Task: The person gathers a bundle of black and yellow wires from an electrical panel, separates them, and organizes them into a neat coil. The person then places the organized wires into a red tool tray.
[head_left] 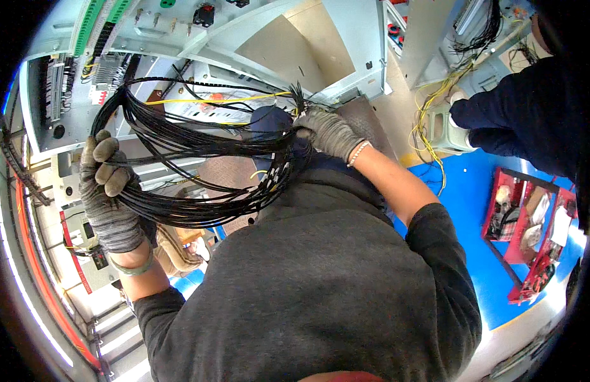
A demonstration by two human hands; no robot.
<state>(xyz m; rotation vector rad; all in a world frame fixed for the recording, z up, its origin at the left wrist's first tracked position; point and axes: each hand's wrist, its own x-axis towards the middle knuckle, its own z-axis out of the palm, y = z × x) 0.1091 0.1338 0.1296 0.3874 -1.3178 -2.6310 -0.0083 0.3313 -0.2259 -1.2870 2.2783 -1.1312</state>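
Note:
A thick looped bundle of black wires [199,137] stretches between my two gloved hands. My left hand [110,175], in a grey work glove, is closed round the left bend of the loop. At the other side my right hand [326,132], also gloved, grips the bundle close to its gathered wire ends [297,99]. White markers [272,180] show on several of the wires. A yellow wire [212,100] runs across behind the loop. Part of each hand's grip is hidden by the glove and the wires.
An open grey cabinet [199,48] with green terminal strips [88,25] stands ahead. Another person's dark-trousered legs [518,118] are at right, beside a pale green stool [444,130]. Yellow wires [428,121] trail over the floor. A red toolbox [524,235] lies open on blue flooring.

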